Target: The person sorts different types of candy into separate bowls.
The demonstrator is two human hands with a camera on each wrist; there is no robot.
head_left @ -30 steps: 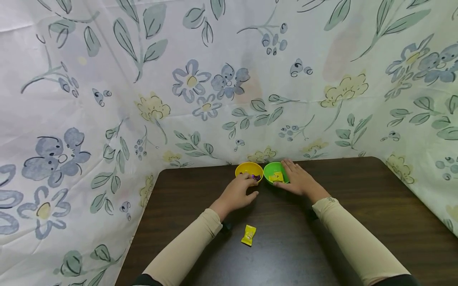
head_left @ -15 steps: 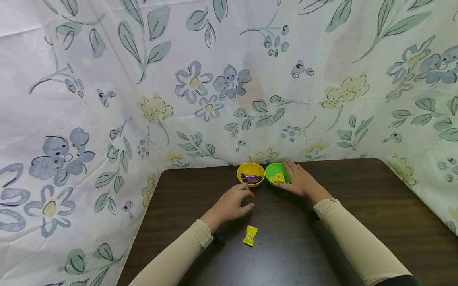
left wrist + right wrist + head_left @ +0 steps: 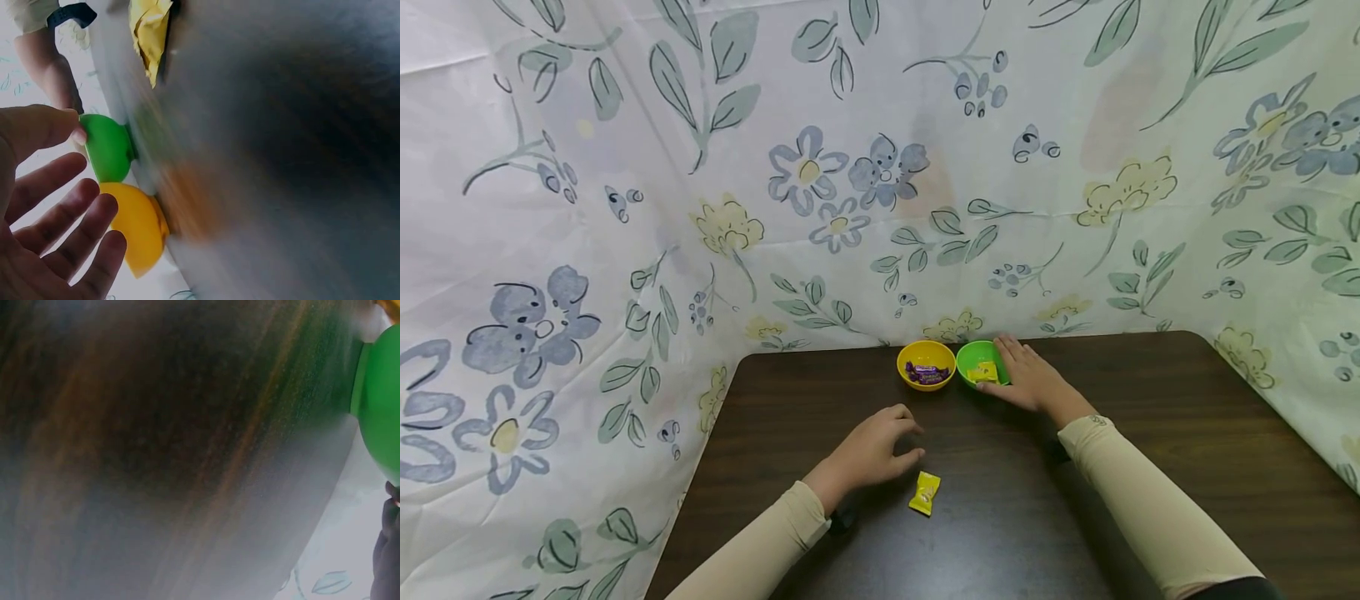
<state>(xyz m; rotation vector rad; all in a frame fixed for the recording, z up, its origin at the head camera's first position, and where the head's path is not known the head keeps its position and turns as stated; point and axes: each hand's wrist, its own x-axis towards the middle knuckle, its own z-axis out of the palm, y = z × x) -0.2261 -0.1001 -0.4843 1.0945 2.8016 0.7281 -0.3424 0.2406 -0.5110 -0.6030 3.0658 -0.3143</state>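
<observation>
My left hand (image 3: 872, 450) hovers over the table with fingers loosely bent and nothing in them. Just right of its thumb a yellow-wrapped candy (image 3: 925, 493) lies on the tabletop; the left wrist view shows this candy (image 3: 150, 37) beyond the thumb. At the back, a yellow bowl (image 3: 927, 350) holds purple-wrapped candies (image 3: 927, 373). Touching its right side is a green bowl (image 3: 972, 350) with yellow-wrapped candy (image 3: 982, 372) inside. My right hand (image 3: 1030, 377) rests against the green bowl's right rim, fingers straight along the far side and thumb at the near side.
The dark wooden table (image 3: 1150, 433) ends at a floral curtain (image 3: 820, 208) right behind the bowls. More of the curtain hangs along the left and right sides.
My left hand has drawn back from the yellow bowl toward the yellow candy on the table, baring the purple candies in the bowl. The right hand stays at the green bowl.
</observation>
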